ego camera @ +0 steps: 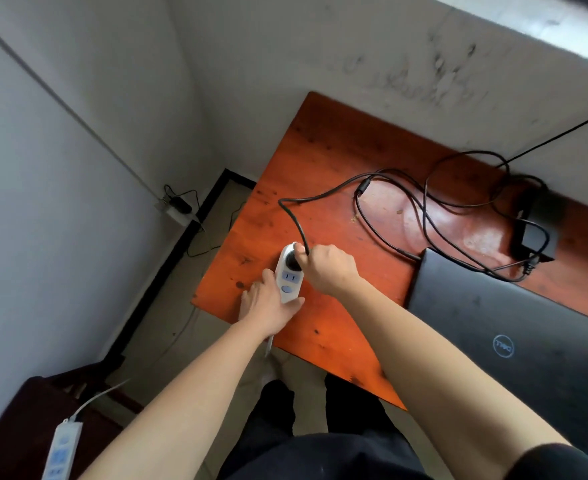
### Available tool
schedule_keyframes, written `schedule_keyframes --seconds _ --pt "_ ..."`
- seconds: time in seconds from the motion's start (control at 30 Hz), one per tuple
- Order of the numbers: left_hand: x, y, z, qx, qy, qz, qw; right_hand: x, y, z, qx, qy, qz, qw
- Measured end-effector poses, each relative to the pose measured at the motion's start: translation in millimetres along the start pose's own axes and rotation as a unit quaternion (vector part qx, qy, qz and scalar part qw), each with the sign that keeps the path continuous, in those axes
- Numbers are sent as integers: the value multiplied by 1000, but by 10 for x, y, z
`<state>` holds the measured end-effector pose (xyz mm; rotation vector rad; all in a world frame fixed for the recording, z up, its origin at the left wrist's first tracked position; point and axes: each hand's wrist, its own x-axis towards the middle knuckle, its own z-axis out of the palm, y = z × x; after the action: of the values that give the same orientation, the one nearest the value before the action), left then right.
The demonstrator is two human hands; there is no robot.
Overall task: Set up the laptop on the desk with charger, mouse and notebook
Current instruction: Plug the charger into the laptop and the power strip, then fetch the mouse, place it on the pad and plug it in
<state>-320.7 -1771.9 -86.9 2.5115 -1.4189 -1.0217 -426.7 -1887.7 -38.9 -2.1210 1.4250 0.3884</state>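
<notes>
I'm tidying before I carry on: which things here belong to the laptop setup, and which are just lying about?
Job:
laptop
charger brick
charger plug in right hand
power strip under left hand

Lying about:
second power strip
wall adapter

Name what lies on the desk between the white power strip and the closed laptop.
In the head view, the right hand and forearm, over bare orange desk.

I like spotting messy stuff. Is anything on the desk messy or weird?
Yes. The black charger cable lies in tangled loops across the desk, and the desk's finish looks worn and pale beneath it. The wall behind is scuffed.
</notes>
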Motion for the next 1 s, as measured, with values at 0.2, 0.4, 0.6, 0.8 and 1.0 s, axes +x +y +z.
schedule_keyframes --seconds 0.2,0.4,0.6,0.8,1.0 --pt "5 -151 -56 114 76 52 989 -202 79 -19 37 84 -29 995" --pt "81 -150 -104 171 63 22 983 -311 240 -141 52 157 -46 985" --pt "-31 -46 -309 148 38 -1 988 -586 564 -337 71 128 23 989" --pt "-316 151 -1048 133 234 66 961 -822 597 -620 30 226 -28 973" --pt "-997 325 -1572 110 398 17 911 -960 372 -883 21 315 -155 936"
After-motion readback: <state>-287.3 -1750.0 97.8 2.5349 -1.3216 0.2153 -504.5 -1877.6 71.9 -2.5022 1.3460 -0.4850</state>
